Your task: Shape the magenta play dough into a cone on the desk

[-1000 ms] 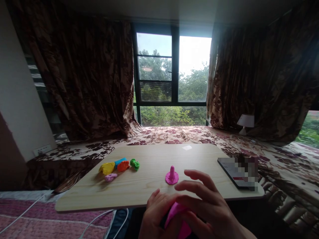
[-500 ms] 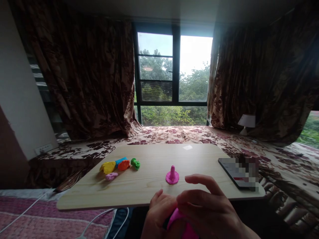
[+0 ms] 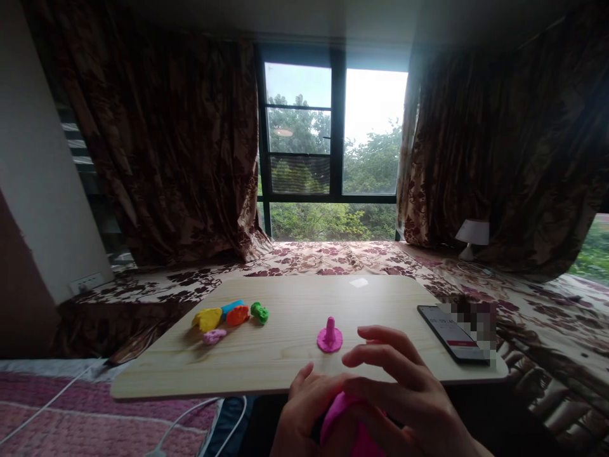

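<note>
Close to me, just off the table's near edge, a lump of bright pink modelling clay [image 3: 343, 416] is held between my two hands. My left hand [image 3: 304, 412] is curled around its left side, thumb pointing up. My right hand [image 3: 404, 393] bends over it from the right, the lower fingers against the clay and the upper ones raised and apart. Part of the clay is hidden by the fingers. Beyond them, a pink clay disc with an upright peg [image 3: 330, 337] stands on the wooden table [image 3: 285, 362].
On the table's left lie yellow [image 3: 208, 319], blue [image 3: 232, 308], orange [image 3: 237, 315], green [image 3: 259, 312] and light pink clay [image 3: 214, 337] pieces. A phone [image 3: 451, 336] lies at the right. A white cable [image 3: 190, 409] hangs near the left front edge; a lamp [image 3: 472, 236] stands far right.
The upper fingers of my right hand have lifted and spread a little. More of the pink clay between my hands shows. The pieces on the table have stayed put.
</note>
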Motion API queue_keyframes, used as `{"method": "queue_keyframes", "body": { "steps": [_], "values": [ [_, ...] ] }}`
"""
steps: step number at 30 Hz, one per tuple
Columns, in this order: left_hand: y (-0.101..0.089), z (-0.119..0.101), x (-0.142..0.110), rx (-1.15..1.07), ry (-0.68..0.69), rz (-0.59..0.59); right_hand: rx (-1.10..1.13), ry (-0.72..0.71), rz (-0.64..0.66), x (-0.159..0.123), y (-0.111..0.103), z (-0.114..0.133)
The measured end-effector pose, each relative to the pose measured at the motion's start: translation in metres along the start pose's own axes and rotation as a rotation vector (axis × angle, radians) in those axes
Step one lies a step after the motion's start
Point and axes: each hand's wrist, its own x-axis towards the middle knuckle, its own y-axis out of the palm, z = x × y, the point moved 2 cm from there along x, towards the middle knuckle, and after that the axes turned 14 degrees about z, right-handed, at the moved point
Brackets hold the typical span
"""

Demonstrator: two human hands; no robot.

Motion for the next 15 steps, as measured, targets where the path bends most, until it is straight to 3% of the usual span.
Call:
{"method": "queue_keyframes", "body": {
  "steps": [6, 12, 15],
  "values": [
    [0.001, -0.0017, 0.0029, -0.136, -0.028, -0.032, -0.041, -0.152, -0.024, 0.001, 0.0027, 0.0014],
    [0.0008, -0.002, 0.0031, -0.102, -0.035, 0.0, -0.022, 0.029, 0.08, -0.0029, 0.0042, -0.0023],
    [0.0012, -0.0039, 0.0039, -0.034, -0.053, 0.019, -0.022, -0.027, 0.1, 0.0004, 0.0044, -0.0005]
  ]
}}
